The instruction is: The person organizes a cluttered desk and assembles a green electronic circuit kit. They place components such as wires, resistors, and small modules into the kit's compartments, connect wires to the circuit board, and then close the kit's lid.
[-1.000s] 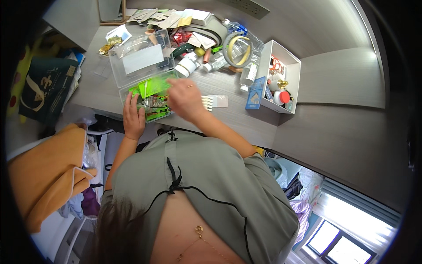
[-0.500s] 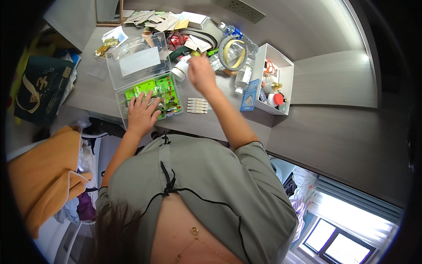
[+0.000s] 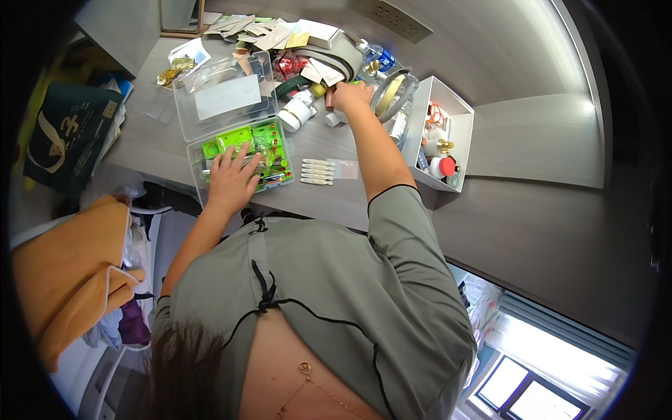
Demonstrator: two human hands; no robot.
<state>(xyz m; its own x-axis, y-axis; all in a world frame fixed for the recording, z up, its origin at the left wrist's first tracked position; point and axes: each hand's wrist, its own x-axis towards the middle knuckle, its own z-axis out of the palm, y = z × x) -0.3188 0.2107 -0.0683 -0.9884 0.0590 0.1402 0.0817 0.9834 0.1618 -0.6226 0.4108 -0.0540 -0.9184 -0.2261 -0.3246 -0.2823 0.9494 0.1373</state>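
My left hand [image 3: 232, 180] rests with its fingers spread over a clear plastic case [image 3: 198, 183]. Bright green parts [image 3: 238, 136] and other small pieces fill the case, and its clear lid [image 3: 183, 112], with a white sheet [image 3: 227, 98] on it, is folded back. At the back of the desk, my right hand [image 3: 351, 96] reaches in among the clutter, touching or close to a bright green item [image 3: 360, 83]. Its fingers are mostly hidden, so a hold cannot be made out. Beside it stand a white bottle [image 3: 297, 112] and a reddish-brown tube [image 3: 330, 98].
Several small white vials [image 3: 317, 171] lie in a row by a clear packet [image 3: 345, 169]. Clear plastic bottles [image 3: 399, 126] and a grey ring [image 3: 394, 94] are right of my hand. A white box [image 3: 467, 126] of small items stands farther right; paper pieces [image 3: 269, 35] lie at the back.
My right hand has moved right and farther back, away from the white bottle and into the clutter. The white bottle has shifted slightly. My left hand has stayed on the case.
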